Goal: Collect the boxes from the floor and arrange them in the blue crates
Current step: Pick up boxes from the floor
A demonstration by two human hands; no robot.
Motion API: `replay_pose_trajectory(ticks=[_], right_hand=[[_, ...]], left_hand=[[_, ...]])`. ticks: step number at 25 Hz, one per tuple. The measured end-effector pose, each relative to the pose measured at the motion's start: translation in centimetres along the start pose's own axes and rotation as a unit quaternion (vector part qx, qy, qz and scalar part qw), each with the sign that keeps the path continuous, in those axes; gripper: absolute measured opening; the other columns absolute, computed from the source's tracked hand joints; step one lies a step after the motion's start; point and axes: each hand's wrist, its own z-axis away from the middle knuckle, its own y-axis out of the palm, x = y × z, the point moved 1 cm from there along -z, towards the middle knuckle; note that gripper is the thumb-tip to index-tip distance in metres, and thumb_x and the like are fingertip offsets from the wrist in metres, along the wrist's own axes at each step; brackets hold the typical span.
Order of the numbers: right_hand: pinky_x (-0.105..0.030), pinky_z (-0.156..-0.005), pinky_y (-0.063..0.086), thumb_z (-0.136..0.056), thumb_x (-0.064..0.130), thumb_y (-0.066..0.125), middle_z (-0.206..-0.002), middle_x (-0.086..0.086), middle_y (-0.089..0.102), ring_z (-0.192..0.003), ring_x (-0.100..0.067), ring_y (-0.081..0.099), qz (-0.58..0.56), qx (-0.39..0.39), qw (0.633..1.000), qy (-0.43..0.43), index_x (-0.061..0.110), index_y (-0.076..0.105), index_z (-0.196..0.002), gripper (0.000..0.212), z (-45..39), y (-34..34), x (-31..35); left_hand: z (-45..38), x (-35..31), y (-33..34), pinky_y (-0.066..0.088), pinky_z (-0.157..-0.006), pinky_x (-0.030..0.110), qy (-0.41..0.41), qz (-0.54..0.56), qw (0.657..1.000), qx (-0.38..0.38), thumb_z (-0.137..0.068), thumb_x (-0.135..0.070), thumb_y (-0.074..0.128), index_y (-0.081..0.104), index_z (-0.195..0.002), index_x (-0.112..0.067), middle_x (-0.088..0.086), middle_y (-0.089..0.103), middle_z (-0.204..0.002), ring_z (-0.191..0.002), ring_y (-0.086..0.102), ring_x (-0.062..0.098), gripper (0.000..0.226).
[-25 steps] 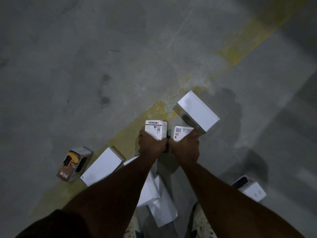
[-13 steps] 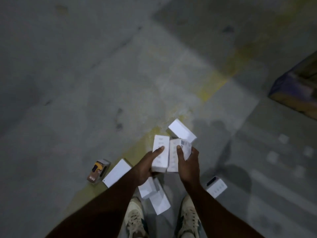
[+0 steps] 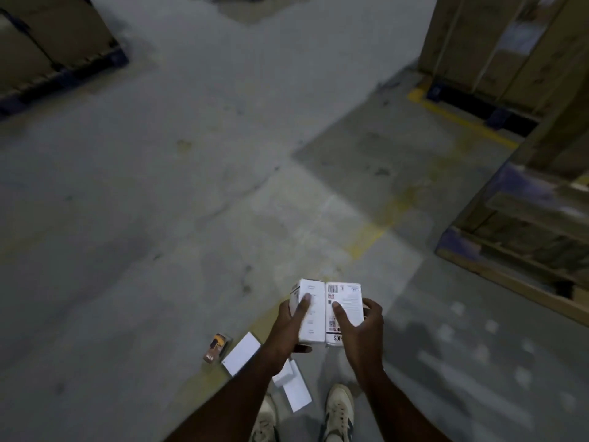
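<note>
L hand (image 3: 288, 327) grips a white box (image 3: 308, 311), thumb across its top face, fingers curled under. R hand (image 3: 361, 327) grips a 2nd box (image 3: 345, 306) w/ barcode label — thumb on top, fingers round its right side. The two boxes touch side by side, held above the floor (image 3: 159, 218). On the floor below: an orange-brown box (image 3: 216, 348) just beside a flat white box (image 3: 241, 353), more white boxes (image 3: 296, 390) near the shoes (image 3: 339, 413) — partly hidden by the L arm. Pallets (image 3: 522, 224) at right edge, well apart.
</note>
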Motion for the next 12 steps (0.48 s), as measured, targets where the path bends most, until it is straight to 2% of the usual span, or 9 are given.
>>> replay_pose_trajectory(ticks=[2,4,8,10,12], right_hand=[[-0.041,-0.084,0.057,-0.07,0.057,0.076,-0.113,0.001,0.061,-0.099,-0.015,0.064,-0.024,-0.001,1.0,-0.008,0.024,0.05,-0.119,0.064,2.2,-1.6,1.9],[-0.04,-0.086,0.056,-0.068,0.061,0.074,-0.114,0.001,0.062,-0.1,-0.015,0.065,-0.041,-0.01,0.999,-0.02,0.025,0.051,-0.119,0.067,4.2,-3.1,3.2],[-0.028,-0.088,0.045,-0.078,0.039,0.079,-0.118,0.0,0.051,-0.098,-0.013,0.056,-0.025,-0.034,0.998,-0.039,0.016,0.05,-0.125,0.059,8.4,-6.5,5.0],[-0.029,-0.088,0.045,-0.079,0.036,0.079,-0.12,0.0,0.048,-0.093,-0.011,0.054,-0.02,-0.06,0.997,-0.037,0.014,0.048,-0.128,0.062,10.7,-8.0,5.1],[-0.034,-0.089,0.051,-0.08,0.036,0.078,-0.12,0.0,0.046,-0.088,-0.011,0.057,-0.02,-0.084,0.996,-0.037,0.014,0.046,-0.13,0.064,13.2,-9.0,4.8]], left_hand=[[3.0,-1.6,0.3,0.063,-0.065,0.039,0.033,-0.009,0.999,-0.01,-0.097,-0.066,0.037,0.057,-0.12,-0.027,0.003,0.077,-0.102,-0.087,0.076,0.02,0.05],[5.6,-2.5,0.4,0.063,-0.068,0.041,0.063,-0.017,0.998,-0.002,-0.098,-0.067,0.03,0.065,-0.118,-0.026,0.003,0.078,-0.101,-0.088,0.076,0.022,0.057],[9.8,-2.6,-0.4,0.063,-0.079,0.045,0.095,-0.019,0.994,0.042,-0.094,-0.065,0.047,0.069,-0.115,-0.025,0.002,0.079,-0.101,-0.092,0.076,0.022,0.05],[11.7,-2.1,-1.1,0.06,-0.088,0.049,0.085,-0.019,0.993,0.08,-0.084,-0.066,0.062,0.07,-0.117,-0.023,0.003,0.078,-0.105,-0.097,0.076,0.024,0.054],[12.9,-1.2,-1.6,0.058,-0.092,0.053,0.084,-0.028,0.989,0.119,-0.071,-0.065,0.078,0.069,-0.119,-0.018,0.007,0.078,-0.107,-0.099,0.075,0.028,0.068]])
